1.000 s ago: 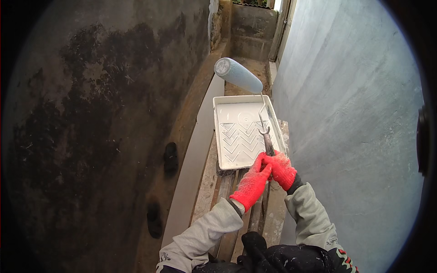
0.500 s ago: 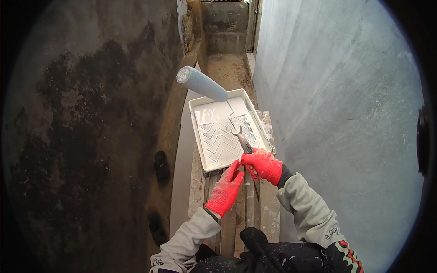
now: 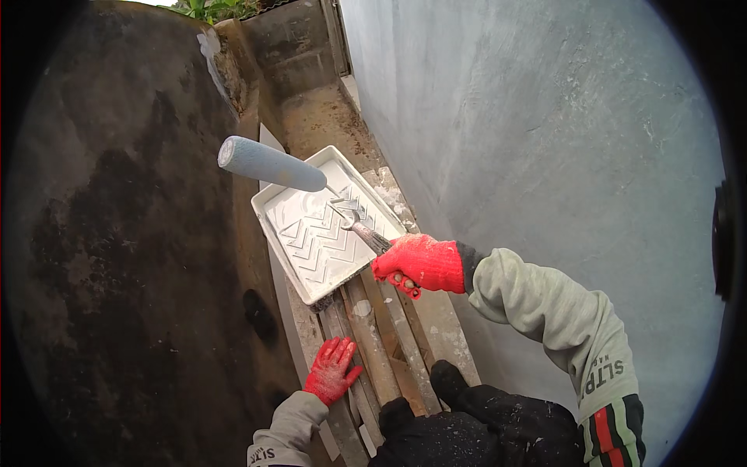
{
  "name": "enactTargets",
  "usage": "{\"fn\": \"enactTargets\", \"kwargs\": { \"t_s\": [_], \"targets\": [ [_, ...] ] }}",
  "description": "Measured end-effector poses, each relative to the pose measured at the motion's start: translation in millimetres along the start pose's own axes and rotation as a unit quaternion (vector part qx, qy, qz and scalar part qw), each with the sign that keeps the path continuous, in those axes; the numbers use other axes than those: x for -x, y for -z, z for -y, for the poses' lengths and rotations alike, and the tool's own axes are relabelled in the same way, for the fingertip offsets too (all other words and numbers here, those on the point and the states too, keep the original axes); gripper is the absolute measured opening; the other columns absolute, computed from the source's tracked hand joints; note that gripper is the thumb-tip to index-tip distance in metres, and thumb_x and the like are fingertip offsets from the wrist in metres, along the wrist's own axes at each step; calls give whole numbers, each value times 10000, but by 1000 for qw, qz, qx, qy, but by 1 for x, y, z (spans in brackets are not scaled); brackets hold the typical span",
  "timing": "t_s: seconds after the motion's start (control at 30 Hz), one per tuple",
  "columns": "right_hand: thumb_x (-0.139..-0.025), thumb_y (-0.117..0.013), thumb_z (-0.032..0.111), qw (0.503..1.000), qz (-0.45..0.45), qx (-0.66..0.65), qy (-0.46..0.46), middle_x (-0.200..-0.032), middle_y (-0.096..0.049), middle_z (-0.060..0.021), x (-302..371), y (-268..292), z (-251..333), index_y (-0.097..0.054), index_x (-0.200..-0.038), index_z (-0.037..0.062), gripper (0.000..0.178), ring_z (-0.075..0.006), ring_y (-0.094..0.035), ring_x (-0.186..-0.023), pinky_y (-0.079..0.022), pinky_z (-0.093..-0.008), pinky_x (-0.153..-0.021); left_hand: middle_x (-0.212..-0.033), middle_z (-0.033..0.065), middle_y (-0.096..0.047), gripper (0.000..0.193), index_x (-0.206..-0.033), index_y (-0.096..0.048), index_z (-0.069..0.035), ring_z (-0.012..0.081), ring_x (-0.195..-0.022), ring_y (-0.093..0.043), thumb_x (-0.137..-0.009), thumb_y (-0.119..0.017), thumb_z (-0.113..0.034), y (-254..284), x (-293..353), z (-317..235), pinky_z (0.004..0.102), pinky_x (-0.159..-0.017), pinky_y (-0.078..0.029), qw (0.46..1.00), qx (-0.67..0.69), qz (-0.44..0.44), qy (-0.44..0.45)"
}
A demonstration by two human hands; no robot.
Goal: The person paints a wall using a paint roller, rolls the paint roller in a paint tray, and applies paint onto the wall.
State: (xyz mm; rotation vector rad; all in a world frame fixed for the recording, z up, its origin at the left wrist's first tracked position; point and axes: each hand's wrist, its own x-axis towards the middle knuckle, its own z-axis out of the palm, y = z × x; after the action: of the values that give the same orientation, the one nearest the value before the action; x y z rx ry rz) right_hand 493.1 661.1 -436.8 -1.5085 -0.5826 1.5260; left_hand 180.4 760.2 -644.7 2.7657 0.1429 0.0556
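Note:
A paint roller point(image 3: 272, 165) with a pale blue-grey sleeve is in my right hand point(image 3: 420, 265), which wears a red glove with its fingers wrapped round the handle. The sleeve is raised at the upper left, over the far left corner of a white paint tray point(image 3: 278, 247). White paint coats the tray's zigzag ridges. My left hand point(image 3: 332, 372), gloved in red too, is lower left of the tray with its fingers spread. It is over the wooden planks point(image 3: 373, 335); whether it touches them I cannot tell. Nothing shows in it.
The tray rests on the paint-spotted planks. A pale blue-grey wall point(image 3: 545, 140) rises close on the right, a dark stained wall point(image 3: 140, 249) on the left. A dark shoe-like object point(image 3: 260, 315) lies beside the planks. Beyond the tray, a narrow dirty floor point(image 3: 319, 117) runs to a low wall.
My left hand has come away from near the roller handle, down and to the left, and spread its fingers. The view has turned; my right hand still grips the roller, its sleeve lying more level.

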Motion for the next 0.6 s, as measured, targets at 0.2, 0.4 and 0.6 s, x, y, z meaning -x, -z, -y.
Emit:
{"fn": "enactTargets", "kwargs": {
  "t_s": [0.2,0.4,0.6],
  "targets": [
    [-889,-599,199,950,27,271,150,-617,-534,-35,15,8,3,-609,-829,-8,215,-110,-526,-496,-449,-288,-454,-1356,169,-532,584,-1317,-527,-29,364,-1279,-470,-838,-690,-319,-4,1,-2,495,-1113,-334,1000,-23,5,2],
    [-865,-626,262,997,-26,79,1,-617,-535,-24,-2,-8,7,-610,-824,14,252,-102,-510,-484,-436,-277,-430,-1332,168,-549,567,-1298,-541,-26,363,-1264,-482,-830,-696,-306,-2,-1,-1,492,-1105,-345,1000,-15,5,-12],
    [-841,-639,336,994,-17,108,-23,-636,-554,-40,-16,-19,-5,-596,-796,19,324,-128,-526,-516,-460,-294,-480,-1292,164,-575,529,-1267,-566,-24,357,-1219,-516,-822,-704,-276,-1,-3,-1,488,-1080,-375,1000,-2,-8,-17]
  ]
}}
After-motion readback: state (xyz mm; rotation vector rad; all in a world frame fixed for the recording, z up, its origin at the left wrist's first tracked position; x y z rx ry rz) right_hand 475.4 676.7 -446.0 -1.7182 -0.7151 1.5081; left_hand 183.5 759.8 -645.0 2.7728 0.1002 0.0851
